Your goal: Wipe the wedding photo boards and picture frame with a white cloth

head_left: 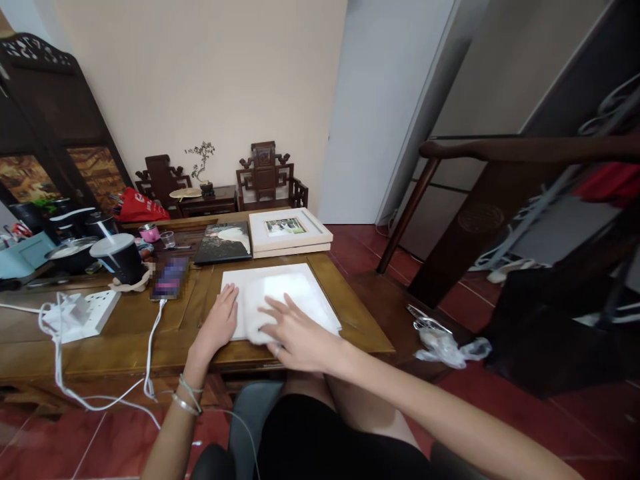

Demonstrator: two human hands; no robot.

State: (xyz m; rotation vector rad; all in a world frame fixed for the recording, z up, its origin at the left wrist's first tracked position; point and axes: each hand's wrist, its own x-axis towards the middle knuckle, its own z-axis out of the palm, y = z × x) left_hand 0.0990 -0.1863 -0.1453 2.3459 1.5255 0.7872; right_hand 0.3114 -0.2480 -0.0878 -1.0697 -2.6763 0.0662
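A white flat frame or board [295, 293] lies on the wooden table [365, 333] in front of me. My left hand [220, 323] rests flat on the table at the board's left edge, fingers stretched out, touching its side. My right hand [293, 333] lies palm down with spread fingers on a white cloth [255, 313] that covers the board's near left part. Neither hand grips anything.
Behind the board lie a dark photo print [224, 243] and stacked white picture frames [289, 231]. A phone [170, 278] on a white cable, a power strip [83, 315], a black lidded cup [120, 257] and pots crowd the left. A crumpled plastic bag [445, 343] lies on the bench at right.
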